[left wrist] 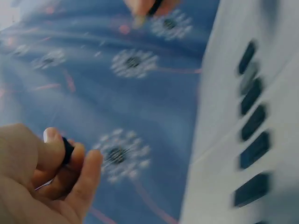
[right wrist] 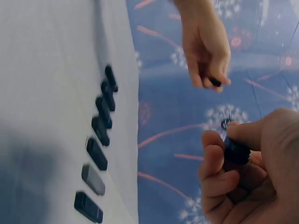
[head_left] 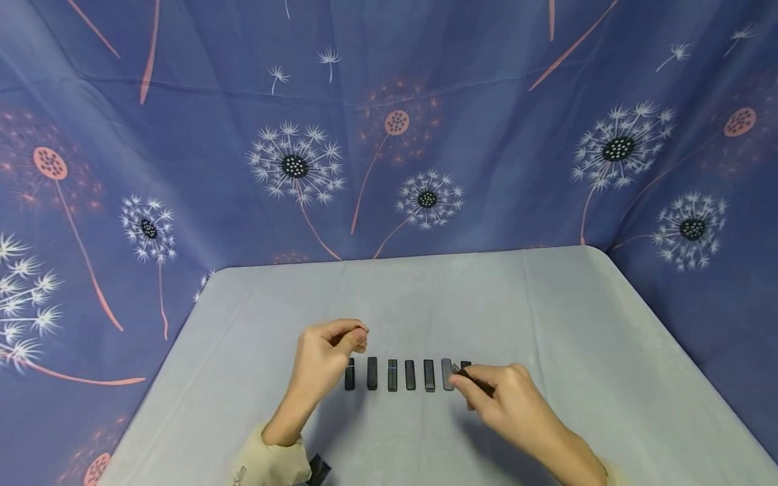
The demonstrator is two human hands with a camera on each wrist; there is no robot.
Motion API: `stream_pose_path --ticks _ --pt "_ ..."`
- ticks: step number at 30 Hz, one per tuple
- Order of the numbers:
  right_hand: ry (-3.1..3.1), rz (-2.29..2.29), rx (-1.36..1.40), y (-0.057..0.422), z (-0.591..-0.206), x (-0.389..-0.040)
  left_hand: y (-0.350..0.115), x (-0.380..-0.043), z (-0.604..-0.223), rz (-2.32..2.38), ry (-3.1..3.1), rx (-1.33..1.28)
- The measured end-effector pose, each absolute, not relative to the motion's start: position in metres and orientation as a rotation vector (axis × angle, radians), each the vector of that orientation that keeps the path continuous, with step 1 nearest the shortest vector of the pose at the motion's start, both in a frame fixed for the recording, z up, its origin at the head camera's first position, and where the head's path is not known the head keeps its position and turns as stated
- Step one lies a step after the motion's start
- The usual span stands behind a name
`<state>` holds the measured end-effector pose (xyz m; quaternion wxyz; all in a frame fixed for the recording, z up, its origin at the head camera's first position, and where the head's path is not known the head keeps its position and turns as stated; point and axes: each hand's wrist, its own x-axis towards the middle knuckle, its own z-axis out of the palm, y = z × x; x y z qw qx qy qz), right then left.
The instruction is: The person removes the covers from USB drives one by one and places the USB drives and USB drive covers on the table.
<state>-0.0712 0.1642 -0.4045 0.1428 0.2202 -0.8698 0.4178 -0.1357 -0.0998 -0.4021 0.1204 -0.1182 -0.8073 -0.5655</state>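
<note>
My left hand (head_left: 328, 354) is raised over the left end of a row of small sticks, its thumb and fingertips pinching a small black cap-like piece (left wrist: 67, 151). At the row's right end, my right hand (head_left: 510, 398) grips a small black stick (right wrist: 236, 151) between thumb and curled fingers. A greyish tip on this held stick points left in the head view. Several small oblong sticks (head_left: 410, 375) lie side by side on the table; most are black, and one is a grey stick (head_left: 447, 374). The right fingers partly cover the rightmost stick (right wrist: 88, 206).
A pale cloth covers the table (head_left: 425, 304). Behind it and along both sides hangs a blue curtain (head_left: 365, 135) with a dandelion print. A black object (head_left: 317, 469) shows beside the left sleeve (head_left: 273, 462).
</note>
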Motion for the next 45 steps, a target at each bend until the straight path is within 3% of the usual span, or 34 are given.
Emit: stream_pose_path --ticks 5,13,20,26,45 --pt "-2.607 1.296 0.547 0.171 -0.407 -0.077 -0.090 -0.131 -0.418 -1.668 -2.479 -0.552" --pt "-2.694 1.421 0.426 0.176 -0.414 -0.081 -0.074 -0.130 -0.420 -1.641 -2.517 -0.663" --pt "-2.694 1.553 0.355 0.180 -0.414 -0.085 -0.072 -0.135 -0.416 -1.684 -2.588 -0.637" --pt "-2.641 1.334 0.352 0.184 -0.416 -0.089 -0.074 -0.140 -0.407 -1.638 -2.592 -0.592" --pt "-2.747 1.261 0.267 0.201 -0.400 -0.113 -0.074 -0.173 -0.382 -1.394 -2.577 -0.773"
